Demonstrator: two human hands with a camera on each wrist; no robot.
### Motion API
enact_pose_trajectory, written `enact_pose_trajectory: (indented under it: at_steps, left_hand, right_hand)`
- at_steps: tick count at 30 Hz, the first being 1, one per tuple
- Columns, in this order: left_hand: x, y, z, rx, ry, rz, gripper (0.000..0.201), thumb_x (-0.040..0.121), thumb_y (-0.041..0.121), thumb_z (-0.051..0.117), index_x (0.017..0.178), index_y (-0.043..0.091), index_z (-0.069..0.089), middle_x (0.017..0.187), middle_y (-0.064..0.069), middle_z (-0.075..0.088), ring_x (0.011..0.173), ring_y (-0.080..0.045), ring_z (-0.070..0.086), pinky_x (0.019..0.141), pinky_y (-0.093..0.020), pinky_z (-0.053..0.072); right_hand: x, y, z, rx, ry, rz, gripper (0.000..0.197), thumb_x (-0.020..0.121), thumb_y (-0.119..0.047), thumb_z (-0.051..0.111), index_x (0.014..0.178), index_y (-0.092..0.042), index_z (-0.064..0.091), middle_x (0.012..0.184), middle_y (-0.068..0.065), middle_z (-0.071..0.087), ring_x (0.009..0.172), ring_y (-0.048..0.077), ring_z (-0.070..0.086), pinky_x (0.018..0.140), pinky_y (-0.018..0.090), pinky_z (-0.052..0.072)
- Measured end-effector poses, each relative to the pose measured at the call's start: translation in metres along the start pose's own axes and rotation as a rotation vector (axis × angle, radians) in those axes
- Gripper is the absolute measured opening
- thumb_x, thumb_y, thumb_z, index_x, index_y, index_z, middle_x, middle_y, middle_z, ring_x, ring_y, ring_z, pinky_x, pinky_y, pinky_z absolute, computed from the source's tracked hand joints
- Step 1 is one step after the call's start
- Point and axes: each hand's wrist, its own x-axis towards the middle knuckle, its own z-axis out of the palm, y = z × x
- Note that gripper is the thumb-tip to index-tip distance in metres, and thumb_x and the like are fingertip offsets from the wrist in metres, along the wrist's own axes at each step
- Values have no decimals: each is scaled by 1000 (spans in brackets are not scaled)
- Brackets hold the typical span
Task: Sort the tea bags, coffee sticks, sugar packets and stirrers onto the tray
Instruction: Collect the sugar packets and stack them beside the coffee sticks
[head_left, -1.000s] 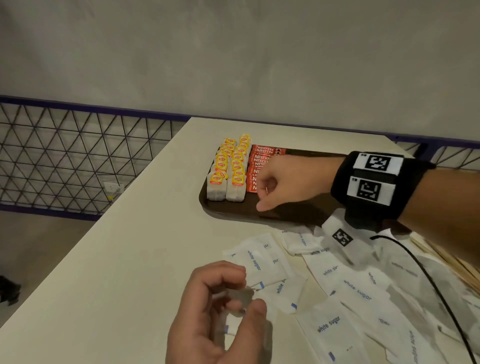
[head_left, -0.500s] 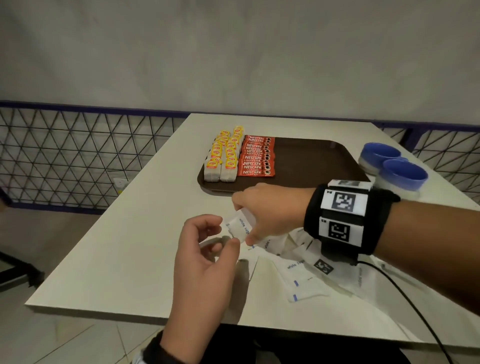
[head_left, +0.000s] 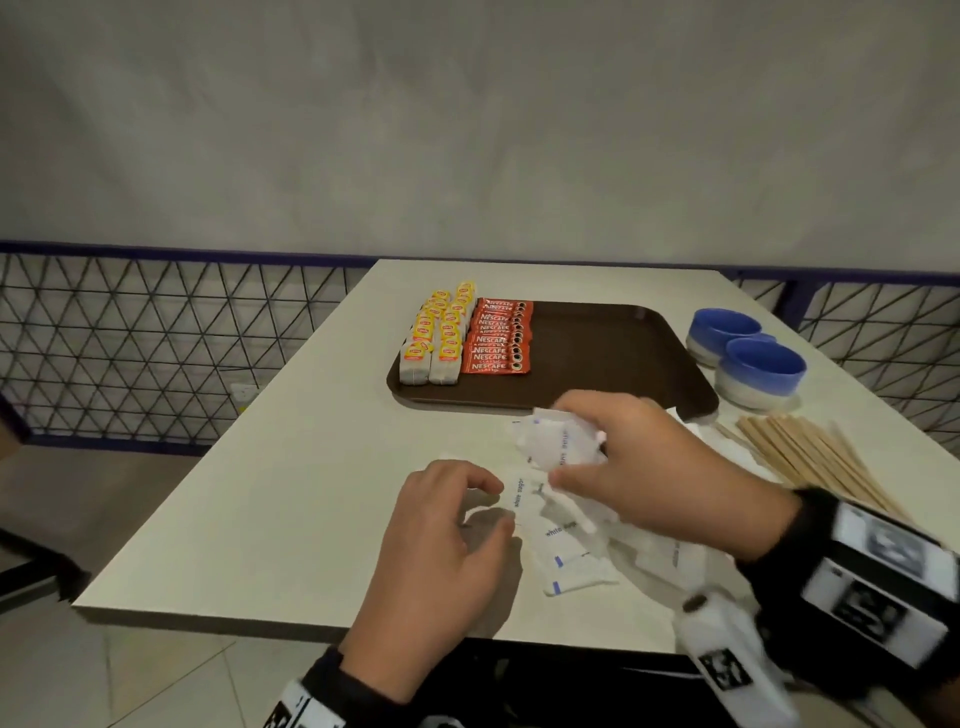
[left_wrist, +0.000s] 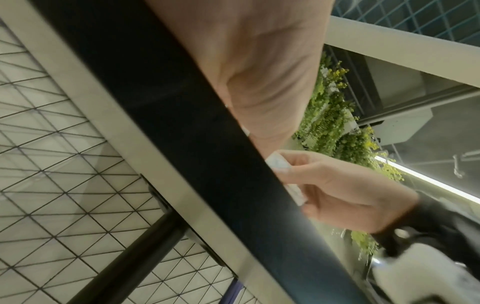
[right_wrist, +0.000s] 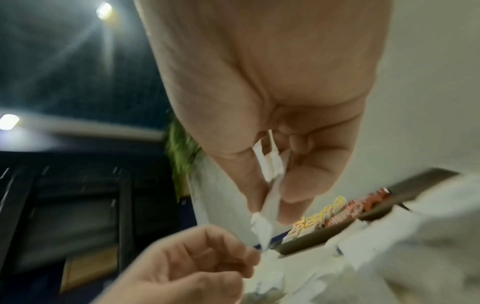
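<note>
Yellow-tagged tea bags (head_left: 436, 338) and red coffee sticks (head_left: 498, 338) lie in rows at the left end of the brown tray (head_left: 613, 353). My right hand (head_left: 561, 441) hovers just in front of the tray, gripping a bunch of white sugar packets (head_left: 550, 447); the right wrist view shows them pinched between thumb and fingers (right_wrist: 272, 185). My left hand (head_left: 501, 506) is curled beside it and pinches the edge of one sugar packet (head_left: 519, 496). More loose sugar packets (head_left: 576, 566) lie under both hands. Wooden stirrers (head_left: 810, 457) lie at the right.
Two blue bowls (head_left: 761, 371) stand right of the tray, behind the stirrers. The right part of the tray is bare. The table's near edge (head_left: 260, 618) runs just below my left hand. A wire-mesh railing (head_left: 156, 343) lines the left.
My right hand left the coffee sticks on the tray, came back to the pile and now holds a bunch of sugar packets. My left hand stayed over the pile.
</note>
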Motion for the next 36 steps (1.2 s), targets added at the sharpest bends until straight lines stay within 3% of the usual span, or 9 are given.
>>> enact_pose_trajectory:
  at_steps: [5,11,14,18,23,26,28,31,36]
  left_hand:
    - [-5,10,-1,48,55,120,20,89,22,73,99,33,59,104,21,58,108,-10,56,87,-23,44]
    - [0,25,-2,-193,-125,99,33,87,49,66,117,37,56,112,15,64,82,-17,64,66,-20,48]
    - [6,28,5,-183,-185,59,44,87,46,72,126,43,53,109,15,64,77,-16,63,63,-24,51]
    - [8,24,11,-277,-217,-2,29,92,23,71,117,34,64,97,8,74,83,-15,70,71,-32,56]
    - [12,9,12,-288,14,-138,19,92,19,71,101,35,69,93,11,75,84,-12,71,74,-37,59]
    - [14,7,11,-350,151,-185,14,93,17,70,98,30,69,84,9,75,66,-9,66,63,-28,54]
    - [14,7,9,-380,205,-213,12,93,16,70,98,27,69,78,4,73,55,-11,60,54,-25,52]
    - [14,6,7,-401,223,-236,10,93,16,70,96,25,69,72,-5,70,51,-17,59,54,-31,52]
    - [13,8,8,-432,238,-258,10,92,15,71,94,25,68,68,-6,70,56,-24,65,58,-30,55]
  right_hand:
    - [-63,15,18,512,40,179,29,88,-18,79,105,-38,67,91,-7,76,46,11,63,46,34,55]
    - [-67,19,57,730,163,129,47,86,-4,77,100,-48,67,94,-3,76,74,12,73,57,37,60]
    - [-59,19,63,655,185,61,46,87,-7,75,106,-48,66,97,-14,76,92,6,74,77,29,61]
    - [-48,25,68,488,201,2,39,87,-21,75,114,-46,63,97,-22,72,95,0,69,78,21,56]
    - [-42,39,47,184,263,17,54,82,-67,65,130,-44,54,118,-26,54,107,-3,52,83,12,41]
    - [-35,55,20,-266,153,320,85,81,-85,41,152,-43,25,158,-11,33,147,18,27,118,42,33]
    - [-32,58,16,-372,-48,446,93,80,-90,29,158,-43,9,170,-2,12,155,31,12,124,53,21]
    - [-37,52,26,-370,-205,388,93,85,-88,23,160,-40,-4,171,-1,-12,157,32,-8,127,51,6]
    - [-38,37,31,-278,-304,185,86,92,-80,30,161,-40,-4,169,-7,-19,155,21,-21,127,45,-1]
